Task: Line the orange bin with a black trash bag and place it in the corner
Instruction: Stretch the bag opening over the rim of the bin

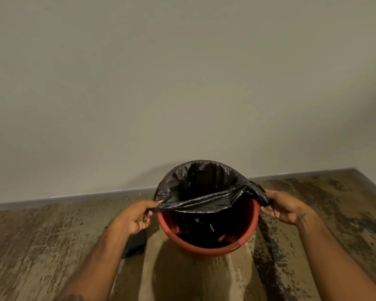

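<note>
The orange bin (206,248) stands on the floor close to the wall, seen from above. A black trash bag (195,181) sits inside it; its far edge is folded over the far rim, while the near edge stretches across the opening above the bare near rim. My left hand (137,216) pinches the bag's near edge at the bin's left side. My right hand (287,208) grips bunched bag plastic at the bin's right side.
A plain wall (182,83) with a grey baseboard (74,197) runs behind the bin. A dark object (136,244) lies on the mottled brown floor (41,246) left of the bin, partly hidden by my left forearm. A room corner shows at far right.
</note>
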Tool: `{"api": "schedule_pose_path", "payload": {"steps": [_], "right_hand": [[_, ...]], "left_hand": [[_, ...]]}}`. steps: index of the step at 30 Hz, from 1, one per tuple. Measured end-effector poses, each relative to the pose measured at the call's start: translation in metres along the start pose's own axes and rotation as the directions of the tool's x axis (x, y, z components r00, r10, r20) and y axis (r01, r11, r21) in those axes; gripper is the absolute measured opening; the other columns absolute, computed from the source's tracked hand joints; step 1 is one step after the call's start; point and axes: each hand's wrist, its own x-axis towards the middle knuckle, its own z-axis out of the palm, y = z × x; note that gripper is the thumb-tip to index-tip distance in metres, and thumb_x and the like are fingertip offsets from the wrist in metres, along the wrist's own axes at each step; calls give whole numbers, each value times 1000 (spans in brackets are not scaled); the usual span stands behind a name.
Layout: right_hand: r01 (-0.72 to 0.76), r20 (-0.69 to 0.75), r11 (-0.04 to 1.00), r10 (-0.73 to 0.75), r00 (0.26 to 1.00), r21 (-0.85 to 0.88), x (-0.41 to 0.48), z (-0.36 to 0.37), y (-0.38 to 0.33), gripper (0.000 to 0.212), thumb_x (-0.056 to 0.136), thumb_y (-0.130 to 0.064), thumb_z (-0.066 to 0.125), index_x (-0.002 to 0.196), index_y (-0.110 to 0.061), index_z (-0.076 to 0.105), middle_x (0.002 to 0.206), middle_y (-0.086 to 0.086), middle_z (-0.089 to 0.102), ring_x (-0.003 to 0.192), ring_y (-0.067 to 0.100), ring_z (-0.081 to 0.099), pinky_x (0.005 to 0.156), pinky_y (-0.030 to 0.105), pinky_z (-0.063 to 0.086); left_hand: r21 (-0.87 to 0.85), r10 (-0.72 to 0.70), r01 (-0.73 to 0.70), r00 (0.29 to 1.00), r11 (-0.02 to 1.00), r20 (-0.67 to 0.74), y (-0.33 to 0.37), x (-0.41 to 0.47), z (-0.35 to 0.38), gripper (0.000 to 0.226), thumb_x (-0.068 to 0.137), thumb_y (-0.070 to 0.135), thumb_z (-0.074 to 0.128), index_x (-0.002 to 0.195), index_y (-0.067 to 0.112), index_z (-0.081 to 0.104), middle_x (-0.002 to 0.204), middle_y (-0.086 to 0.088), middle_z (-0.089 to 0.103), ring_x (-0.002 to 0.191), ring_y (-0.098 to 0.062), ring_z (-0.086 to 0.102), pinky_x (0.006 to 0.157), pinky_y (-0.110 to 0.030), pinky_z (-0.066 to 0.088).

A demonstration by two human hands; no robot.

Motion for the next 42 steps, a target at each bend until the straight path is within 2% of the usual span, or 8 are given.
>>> {"api": "schedule_pose_path", "payload": {"steps": [5, 9, 15, 18, 22, 32, 36, 42], "right_hand": [[40, -88, 912, -4, 996, 409, -18, 8, 16, 25, 100, 1, 39, 115, -5, 58, 104, 24, 63, 86, 35, 68, 61, 39, 62], [79, -202, 834, 40, 979, 546, -24, 14, 29, 38, 101, 3, 30, 131, -9, 51, 103, 26, 58, 110, 36, 60, 92, 44, 53], [76, -230, 870, 44, 972, 488, -29, 32, 40, 29, 106, -12, 36, 94, 1, 60, 67, 23, 70, 53, 29, 70, 42, 42, 58], [93, -109, 879, -47, 993, 468, -43, 43, 45, 32, 99, -28, 53, 95, 1, 66, 79, 22, 74, 64, 29, 73, 61, 47, 60], [24, -27, 935, -16, 1000, 353, -60, 45, 53, 17, 89, -8, 63, 97, 6, 65, 81, 22, 74, 65, 27, 74, 59, 38, 62], [67, -94, 809, -14, 995, 585, -56, 55, 96, 27, 101, -21, 48, 97, 2, 62, 75, 20, 75, 62, 27, 74, 46, 37, 59], [9, -90, 809, 54, 995, 587, -44, 63, 109, 42, 99, -40, 49, 103, -1, 66, 82, 23, 75, 70, 36, 74, 65, 49, 56], [97, -204, 864, 7, 979, 495, -28, 62, 107, 37, 100, -39, 49, 108, -7, 66, 85, 14, 77, 73, 27, 74, 59, 37, 61]], "left_hand": [[-221, -28, 13, 998, 975, -65, -24, -19, 5, 11, 94, 3, 59, 86, 6, 66, 67, -4, 70, 55, -9, 67, 50, -22, 54], [-489, -42, -22, 992, 872, -120, -41, -26, 9, 5, 95, 7, 60, 98, 4, 65, 86, -10, 64, 80, -19, 64, 84, -35, 55], [-670, -21, -117, 981, 733, -194, -52, -29, 16, 33, 105, 18, 47, 136, 11, 53, 104, -11, 67, 82, -21, 64, 84, -34, 50], [-720, -34, -108, 983, 686, -180, -60, -36, 24, 31, 102, 24, 54, 127, 6, 59, 105, -13, 71, 79, -25, 67, 56, -34, 60], [-637, 60, -98, 995, 765, -82, -74, -48, 40, 36, 91, 21, 68, 119, 0, 64, 113, -22, 72, 104, -33, 69, 88, -41, 58], [-839, -10, -114, 990, 532, -141, -114, -55, 78, 45, 101, 38, 50, 135, 10, 54, 136, -17, 60, 101, -29, 64, 84, -41, 51], [-750, 17, -171, 978, 638, -209, -126, -38, 89, 54, 104, 46, 38, 144, 11, 49, 144, -17, 54, 130, -36, 52, 109, -50, 42], [-632, 10, -230, 944, 740, -331, -123, -5, 88, 49, 105, 42, 38, 139, 11, 54, 138, -16, 60, 125, -34, 56, 103, -43, 47]]}}
